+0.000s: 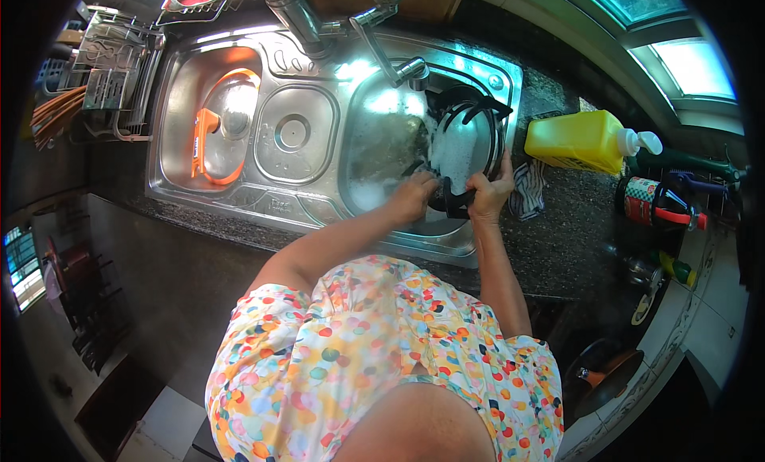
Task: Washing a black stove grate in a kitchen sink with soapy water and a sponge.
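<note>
A black metal pan support (501, 140), ring-shaped with prongs, is held tilted over the right basin (382, 133) of a steel sink. White suds cling to its inner side and lie in the basin. My right hand (491, 190) grips its near right edge, with the thumb on a prong. Beside its lower left part is my left hand (415, 193), fingers curled and partly in the foam. Whether that hand holds anything is hidden. More dark metal shows behind the support, too overlapped to separate. A chrome tap (412, 73) reaches over the basin.
An orange-handled, orange-rimmed utensil (206, 142) lies in the left basin. Right of the sink are a yellow pump bottle (577, 140), a striped cloth (528, 190) and a red-labelled jar (642, 202). A wire dish rack (134, 73) stands at the left.
</note>
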{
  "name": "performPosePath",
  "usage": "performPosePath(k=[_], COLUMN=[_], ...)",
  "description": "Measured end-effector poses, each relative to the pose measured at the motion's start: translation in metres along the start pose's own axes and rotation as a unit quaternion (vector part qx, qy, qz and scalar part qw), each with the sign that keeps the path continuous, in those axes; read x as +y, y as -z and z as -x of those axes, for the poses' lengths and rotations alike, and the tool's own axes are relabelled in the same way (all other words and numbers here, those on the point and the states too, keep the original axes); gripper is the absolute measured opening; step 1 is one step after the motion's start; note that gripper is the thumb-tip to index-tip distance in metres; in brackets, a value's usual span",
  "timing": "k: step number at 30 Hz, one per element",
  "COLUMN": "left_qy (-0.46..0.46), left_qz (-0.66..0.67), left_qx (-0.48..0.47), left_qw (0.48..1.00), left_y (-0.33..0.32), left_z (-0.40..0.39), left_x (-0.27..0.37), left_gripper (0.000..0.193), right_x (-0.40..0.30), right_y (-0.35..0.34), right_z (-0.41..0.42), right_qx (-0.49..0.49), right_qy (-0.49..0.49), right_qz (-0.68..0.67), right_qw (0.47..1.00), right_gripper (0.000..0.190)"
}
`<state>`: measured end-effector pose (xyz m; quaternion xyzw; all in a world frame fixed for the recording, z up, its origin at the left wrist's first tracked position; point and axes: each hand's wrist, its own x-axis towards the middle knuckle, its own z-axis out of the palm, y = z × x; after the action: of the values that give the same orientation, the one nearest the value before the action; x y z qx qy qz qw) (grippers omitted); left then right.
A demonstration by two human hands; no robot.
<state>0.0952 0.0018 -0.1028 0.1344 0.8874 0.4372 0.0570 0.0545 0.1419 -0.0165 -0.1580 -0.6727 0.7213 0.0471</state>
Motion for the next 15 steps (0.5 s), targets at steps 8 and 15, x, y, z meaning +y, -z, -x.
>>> performPosePath(k=[8, 15], left_qy=[-0.014, 0.027], left_qz=[0.004, -0.157], left_qx=[-0.090, -0.044], left_qw=[0.996, 0.986], left_y=[-0.008, -0.016], left_z=[-0.006, -0.011], left_x=[0.006, -0.002], left_gripper=[0.025, 0.021], right_x=[0.004, -0.009], right_y=[0.008, 0.004], right_z=[-0.002, 0.006], right_qx=[0.011, -0.001], right_qy=[0.052, 0.023], right_qz=[-0.002, -0.029], right_qw=[0.999, 0.999], right_gripper=[0.066, 0.066])
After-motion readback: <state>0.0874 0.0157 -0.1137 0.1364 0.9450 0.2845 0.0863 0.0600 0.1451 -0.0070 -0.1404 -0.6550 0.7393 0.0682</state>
